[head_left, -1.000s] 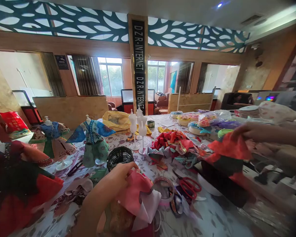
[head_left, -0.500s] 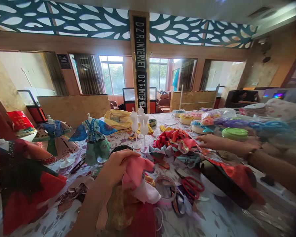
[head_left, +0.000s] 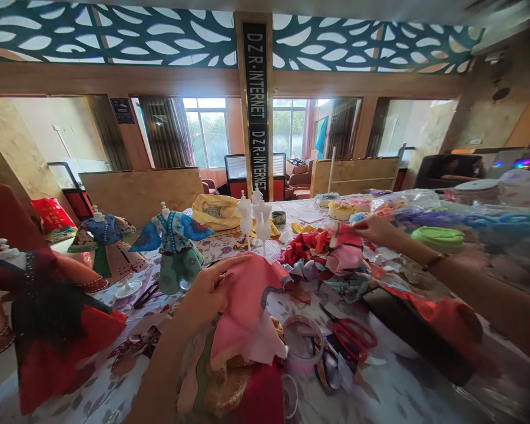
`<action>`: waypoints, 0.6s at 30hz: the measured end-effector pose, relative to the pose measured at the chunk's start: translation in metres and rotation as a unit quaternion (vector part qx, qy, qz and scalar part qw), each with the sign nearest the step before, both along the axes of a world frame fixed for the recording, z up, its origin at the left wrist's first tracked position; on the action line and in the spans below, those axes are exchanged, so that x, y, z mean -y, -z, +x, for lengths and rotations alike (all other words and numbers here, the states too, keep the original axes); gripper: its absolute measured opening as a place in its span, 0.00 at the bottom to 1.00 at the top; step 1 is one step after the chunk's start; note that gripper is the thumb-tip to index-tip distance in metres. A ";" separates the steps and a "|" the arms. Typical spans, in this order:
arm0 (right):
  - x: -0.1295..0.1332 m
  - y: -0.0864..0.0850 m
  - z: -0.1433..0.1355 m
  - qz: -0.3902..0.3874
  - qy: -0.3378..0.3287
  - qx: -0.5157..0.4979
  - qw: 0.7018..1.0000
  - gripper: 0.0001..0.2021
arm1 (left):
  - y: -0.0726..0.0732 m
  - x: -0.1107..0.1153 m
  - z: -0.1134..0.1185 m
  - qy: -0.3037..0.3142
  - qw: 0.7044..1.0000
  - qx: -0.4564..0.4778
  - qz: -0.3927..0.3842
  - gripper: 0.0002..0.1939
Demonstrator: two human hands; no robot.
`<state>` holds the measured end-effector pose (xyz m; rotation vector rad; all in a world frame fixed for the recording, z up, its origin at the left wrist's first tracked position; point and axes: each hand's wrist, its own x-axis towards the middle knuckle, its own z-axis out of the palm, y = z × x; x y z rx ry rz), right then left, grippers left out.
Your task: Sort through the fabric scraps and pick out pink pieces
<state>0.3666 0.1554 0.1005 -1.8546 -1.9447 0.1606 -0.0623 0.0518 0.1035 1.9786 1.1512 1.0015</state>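
While left hand (head_left: pixel 205 288) grips pink cloth (head_left: pixel 247 312) near table's front edge, fingers closed on its upper edge, right hand (head_left: pixel 373 228) reaches toward table's middle, pinching pink-red scrap (head_left: pixel 347 244) atop heap of fabric scraps (head_left: pixel 311 259); grip somewhat blurred, seems closed. Red scissors (head_left: pixel 353 338) lie just right of pink cloth. Dressed mannequin (head_left: pixel 172 250) stands toward table's left edge, bare white mannequins (head_left: pixel 256 218) behind heap.

Daylit windows (head_left: pixel 205 138) with dark curtains (head_left: pixel 165 132) line the far wall. A black pillar (head_left: pixel 256 109) reads "DZR-INTERNET". Above runs a teal leaf-pattern frieze (head_left: pixel 115 38). Wooden partitions (head_left: pixel 141 191) stand behind the bench (head_left: pixel 406 388).
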 end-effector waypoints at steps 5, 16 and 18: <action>0.010 -0.030 0.004 -0.029 -0.014 -0.187 0.982 0.15 | 0.003 -0.002 0.001 0.011 0.997 0.045 0.062 0.24; 0.037 -0.049 -0.010 -0.069 -0.071 -0.389 0.916 0.12 | -0.002 0.005 0.006 0.039 0.996 0.068 0.030 0.26; 0.038 -0.051 -0.010 -0.061 -0.079 -0.398 0.912 0.11 | -0.002 0.005 0.007 0.042 0.996 0.075 0.023 0.26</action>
